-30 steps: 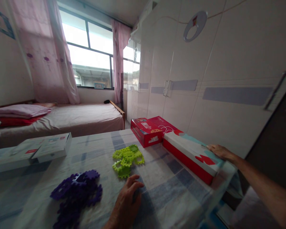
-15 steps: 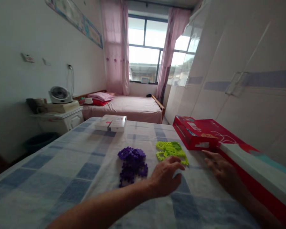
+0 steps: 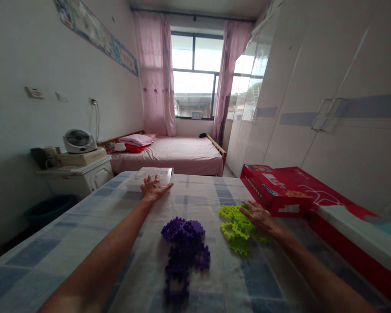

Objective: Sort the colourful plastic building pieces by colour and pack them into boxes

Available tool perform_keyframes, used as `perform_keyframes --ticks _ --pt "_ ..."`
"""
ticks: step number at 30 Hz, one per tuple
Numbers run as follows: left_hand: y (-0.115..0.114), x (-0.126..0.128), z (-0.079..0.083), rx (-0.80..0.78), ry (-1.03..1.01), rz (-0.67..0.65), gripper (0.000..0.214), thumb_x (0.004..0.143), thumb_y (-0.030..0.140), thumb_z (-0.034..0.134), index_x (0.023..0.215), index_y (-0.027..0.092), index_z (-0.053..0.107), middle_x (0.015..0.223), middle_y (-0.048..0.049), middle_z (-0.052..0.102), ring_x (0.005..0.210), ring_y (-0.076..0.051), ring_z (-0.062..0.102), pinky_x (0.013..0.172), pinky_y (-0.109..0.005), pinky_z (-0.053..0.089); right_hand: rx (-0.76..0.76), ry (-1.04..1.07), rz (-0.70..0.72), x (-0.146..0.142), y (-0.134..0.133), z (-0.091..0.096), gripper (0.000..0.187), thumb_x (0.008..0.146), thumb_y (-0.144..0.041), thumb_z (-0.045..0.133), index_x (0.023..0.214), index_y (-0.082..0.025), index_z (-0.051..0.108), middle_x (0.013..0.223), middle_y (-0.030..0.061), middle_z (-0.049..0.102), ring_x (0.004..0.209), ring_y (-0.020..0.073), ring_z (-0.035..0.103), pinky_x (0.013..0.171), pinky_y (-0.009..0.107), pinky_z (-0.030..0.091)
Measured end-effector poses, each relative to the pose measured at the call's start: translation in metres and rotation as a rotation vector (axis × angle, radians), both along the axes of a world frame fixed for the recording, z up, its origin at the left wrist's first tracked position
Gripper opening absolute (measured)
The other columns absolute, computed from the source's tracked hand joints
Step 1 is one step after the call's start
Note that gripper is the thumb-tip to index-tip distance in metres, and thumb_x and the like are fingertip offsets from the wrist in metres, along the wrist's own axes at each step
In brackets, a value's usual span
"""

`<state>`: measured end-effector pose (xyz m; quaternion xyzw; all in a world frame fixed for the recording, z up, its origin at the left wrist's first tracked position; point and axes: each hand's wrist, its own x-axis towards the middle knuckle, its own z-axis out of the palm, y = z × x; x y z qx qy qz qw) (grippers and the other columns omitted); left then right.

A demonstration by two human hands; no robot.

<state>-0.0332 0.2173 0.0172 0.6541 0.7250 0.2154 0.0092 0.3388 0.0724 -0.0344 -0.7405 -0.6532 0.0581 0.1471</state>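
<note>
My left hand (image 3: pixel 154 188) reaches over the near right part of a flat white box (image 3: pixel 137 179), its fingers spread and thumb stretched to the right. Whether it presses on the box I cannot tell. My right hand (image 3: pixel 259 217) lies over the right side of a pile of lime-green interlocking plastic pieces (image 3: pixel 236 228), fingers stretched out and partly covering them. Between my two forearms sits a heap of purple interlocking plastic pieces (image 3: pixel 184 232) with toothed edges, some with open square centres. No hand touches the purple heap.
A red printed box (image 3: pixel 273 189) stands just beyond my right hand, with a red and white box (image 3: pixel 355 230) along the right edge. All lie on a blue-and-white checked tablecloth (image 3: pixel 78 243). Beyond the table are a bed (image 3: pixel 182 152) and a cabinet with a fan (image 3: pixel 80 140).
My left hand has moved from the green pieces to the white box. My right hand has come left onto the green pieces, which now lie more spread towards me. The view has tilted up slightly.
</note>
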Motion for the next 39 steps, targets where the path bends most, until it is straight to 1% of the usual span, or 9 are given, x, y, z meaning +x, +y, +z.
perform_keyframes --ticks 4,8,11,14,20,23,28,34,39 --pt "0.017 0.000 -0.001 -0.095 0.012 0.020 0.085 0.073 0.067 0.050 0.140 0.016 0.037 0.149 -0.0192 0.029 0.136 -0.037 0.026 0.103 -0.049 0.029 -0.037 0.000 0.012 -0.003 0.004 0.001 0.061 0.089 -0.055 0.031 0.135 -0.019 0.048 0.142 0.0125 0.043 0.132 0.0274 0.037 0.105 0.047 0.030" --pt "0.028 0.002 -0.003 -0.089 0.054 0.021 0.080 0.073 0.064 0.050 0.138 0.017 0.040 0.146 -0.0175 0.035 0.132 -0.036 0.032 0.102 -0.047 0.031 -0.012 0.031 0.096 -0.014 -0.005 0.007 0.053 0.088 -0.054 0.035 0.127 -0.024 0.056 0.135 0.0098 0.051 0.125 0.0260 0.045 0.104 0.043 0.033" --pt "0.031 0.002 -0.004 -0.091 0.080 0.015 0.088 0.068 0.073 0.047 0.136 0.018 0.042 0.141 -0.0170 0.042 0.129 -0.036 0.036 0.101 -0.047 0.032 0.006 0.089 0.139 -0.023 -0.021 0.008 0.052 0.086 -0.055 0.039 0.123 -0.024 0.059 0.132 0.0107 0.053 0.120 0.0272 0.050 0.101 0.044 0.036" --pt "0.033 0.004 -0.006 -0.101 0.115 0.032 0.092 0.064 0.078 0.044 0.135 0.020 0.043 0.136 -0.0168 0.047 0.126 -0.036 0.040 0.099 -0.049 0.033 0.004 0.104 0.183 -0.030 -0.043 0.005 0.054 0.086 -0.057 0.039 0.123 -0.023 0.060 0.133 0.0122 0.051 0.120 0.0282 0.050 0.101 0.045 0.036" --pt "0.035 0.009 -0.011 -0.055 0.216 0.015 0.076 0.067 0.065 0.051 0.129 0.021 0.051 0.131 -0.0171 0.049 0.120 -0.036 0.044 0.096 -0.043 0.035 -0.007 0.051 0.272 -0.034 -0.079 -0.005 0.052 0.088 -0.057 0.036 0.126 -0.029 0.057 0.135 0.0088 0.051 0.124 0.0268 0.046 0.103 0.045 0.035" --pt "0.034 0.009 -0.013 -0.055 0.223 -0.030 0.074 0.067 0.061 0.053 0.131 0.023 0.049 0.132 -0.0162 0.048 0.119 -0.037 0.044 0.094 -0.044 0.036 0.040 0.012 0.271 -0.034 -0.082 -0.011 0.052 0.090 -0.055 0.035 0.129 -0.027 0.055 0.136 0.0092 0.050 0.127 0.0264 0.044 0.104 0.045 0.033" --pt "0.035 0.008 -0.018 -0.122 0.167 -0.046 0.076 0.068 0.057 0.052 0.137 0.025 0.041 0.143 -0.0130 0.037 0.127 -0.036 0.037 0.095 -0.045 0.037 0.069 -0.006 0.270 -0.034 -0.080 -0.016 0.051 0.090 -0.055 0.035 0.128 -0.027 0.056 0.135 0.0087 0.052 0.125 0.0261 0.045 0.103 0.044 0.036" --pt "0.035 0.019 -0.024 0.003 0.165 0.040 0.067 0.071 0.054 0.048 0.128 0.020 0.050 0.134 -0.0156 0.044 0.118 -0.035 0.045 0.091 -0.044 0.041 0.088 -0.011 0.286 -0.034 -0.082 -0.015 0.050 0.090 -0.054 0.035 0.128 -0.028 0.055 0.134 0.0087 0.052 0.126 0.0252 0.045 0.103 0.044 0.035" --pt "0.017 0.039 -0.019 0.012 0.159 0.003 0.065 0.072 0.052 0.047 0.128 0.019 0.050 0.129 -0.0157 0.047 0.116 -0.035 0.045 0.089 -0.046 0.041 0.090 0.008 0.276 -0.039 -0.084 -0.008 0.050 0.090 -0.054 0.036 0.127 -0.026 0.056 0.133 0.0098 0.052 0.124 0.0254 0.046 0.102 0.043 0.036"
